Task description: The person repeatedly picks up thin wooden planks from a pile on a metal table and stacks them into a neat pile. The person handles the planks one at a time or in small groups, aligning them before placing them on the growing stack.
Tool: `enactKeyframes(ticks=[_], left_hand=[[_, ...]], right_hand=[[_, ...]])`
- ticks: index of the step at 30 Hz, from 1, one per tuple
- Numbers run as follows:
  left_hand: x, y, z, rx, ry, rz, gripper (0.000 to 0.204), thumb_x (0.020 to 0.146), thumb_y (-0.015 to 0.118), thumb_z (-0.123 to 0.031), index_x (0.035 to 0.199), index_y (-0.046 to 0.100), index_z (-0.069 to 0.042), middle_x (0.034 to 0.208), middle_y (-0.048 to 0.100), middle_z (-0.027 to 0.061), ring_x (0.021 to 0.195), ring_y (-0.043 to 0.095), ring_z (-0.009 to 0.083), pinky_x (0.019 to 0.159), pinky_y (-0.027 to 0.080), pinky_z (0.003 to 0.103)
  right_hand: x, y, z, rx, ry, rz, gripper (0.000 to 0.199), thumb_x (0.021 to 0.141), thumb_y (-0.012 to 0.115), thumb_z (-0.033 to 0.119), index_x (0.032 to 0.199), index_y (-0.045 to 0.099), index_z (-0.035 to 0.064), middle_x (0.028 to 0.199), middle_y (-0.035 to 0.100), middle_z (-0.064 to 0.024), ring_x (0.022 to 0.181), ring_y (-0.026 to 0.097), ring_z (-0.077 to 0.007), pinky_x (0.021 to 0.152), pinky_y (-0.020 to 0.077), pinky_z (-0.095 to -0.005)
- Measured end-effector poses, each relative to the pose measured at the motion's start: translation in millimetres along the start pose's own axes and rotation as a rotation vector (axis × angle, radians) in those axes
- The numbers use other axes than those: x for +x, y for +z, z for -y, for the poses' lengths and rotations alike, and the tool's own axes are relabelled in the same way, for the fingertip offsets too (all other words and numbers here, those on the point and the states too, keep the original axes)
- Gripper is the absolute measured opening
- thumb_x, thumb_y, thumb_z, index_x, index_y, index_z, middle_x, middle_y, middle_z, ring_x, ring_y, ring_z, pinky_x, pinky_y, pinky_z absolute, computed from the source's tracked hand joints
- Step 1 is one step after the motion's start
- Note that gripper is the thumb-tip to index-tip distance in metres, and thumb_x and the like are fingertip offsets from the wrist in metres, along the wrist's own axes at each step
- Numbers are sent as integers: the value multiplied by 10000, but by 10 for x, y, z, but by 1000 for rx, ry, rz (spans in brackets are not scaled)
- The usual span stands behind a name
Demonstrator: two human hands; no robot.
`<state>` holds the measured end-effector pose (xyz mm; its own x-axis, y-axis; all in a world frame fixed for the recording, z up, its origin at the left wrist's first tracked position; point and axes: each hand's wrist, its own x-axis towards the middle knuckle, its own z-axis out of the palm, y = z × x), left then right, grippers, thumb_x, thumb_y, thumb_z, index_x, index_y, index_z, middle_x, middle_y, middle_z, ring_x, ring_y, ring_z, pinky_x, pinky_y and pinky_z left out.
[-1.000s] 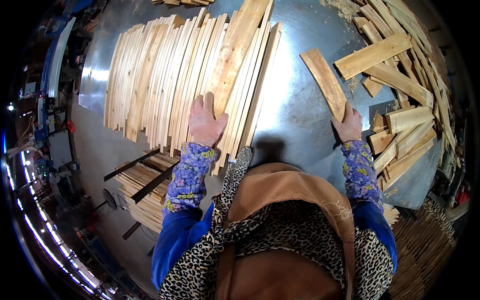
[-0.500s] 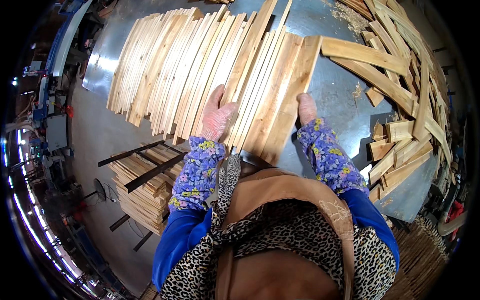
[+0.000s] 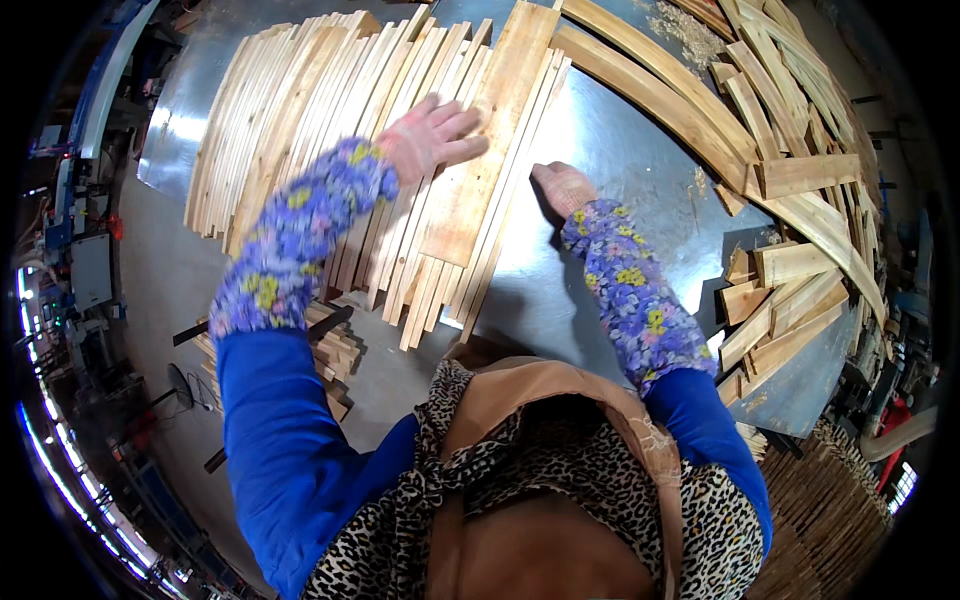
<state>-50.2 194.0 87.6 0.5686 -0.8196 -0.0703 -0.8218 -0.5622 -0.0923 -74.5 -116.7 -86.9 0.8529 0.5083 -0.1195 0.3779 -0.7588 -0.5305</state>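
My left hand point(image 3: 430, 142), in a pale glove, reaches over the row of wooden strips point(image 3: 330, 130) with its fingers spread. Its fingertips are by the left edge of a wider board point(image 3: 490, 150) that lies on top of the strips; I cannot tell if they touch it. Right of the row, my right hand point(image 3: 564, 188) is low over the metal table point(image 3: 620, 150), its fingers drawn together. Nothing shows in it, and a small gap parts it from the outermost strip. Flowered purple sleeves cover both forearms.
Two long boards point(image 3: 660, 95) slant across the table's far right. Beyond them is a heap of loose boards point(image 3: 800, 90), with short offcuts point(image 3: 790, 300) nearer. Sawdust point(image 3: 685, 35) lies at the back. A lower wood stack point(image 3: 335, 350) stands left, partly behind my left arm.
My left hand has moved farther out and spread its fingers. The wide boards at the row's right end are no longer there, baring metal. My right hand has shifted left and away from them.
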Motion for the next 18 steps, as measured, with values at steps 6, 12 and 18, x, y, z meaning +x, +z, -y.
enactKeyframes(ticks=[6,12,18], left_hand=[[717,303,341,97,623,-5,316,829,644,-263,1122,553,-191,1197,569,44,1320,541,259,1282,324,541],[724,-458,49,50,433,366,814,736,857,-548,1409,617,-159,1260,690,158,1322,609,355,1340,223,635],[40,-857,285,-107,-537,360,1042,806,844,-555,1657,447,-103,1162,699,184,1180,676,394,1052,555,514]], right_hand=[[9,229,261,312,237,70,466,1103,483,413,1299,674,36,1259,721,-297,1207,685,-451,1083,519,-498],[140,-1247,-161,-4,358,-254,670,962,710,485,1510,627,108,1376,692,-233,1314,630,-423,1163,486,-528],[587,-1970,-1042,-182,616,-164,1021,850,804,618,1656,446,104,1592,537,-227,1504,481,-412,1220,437,-534]])
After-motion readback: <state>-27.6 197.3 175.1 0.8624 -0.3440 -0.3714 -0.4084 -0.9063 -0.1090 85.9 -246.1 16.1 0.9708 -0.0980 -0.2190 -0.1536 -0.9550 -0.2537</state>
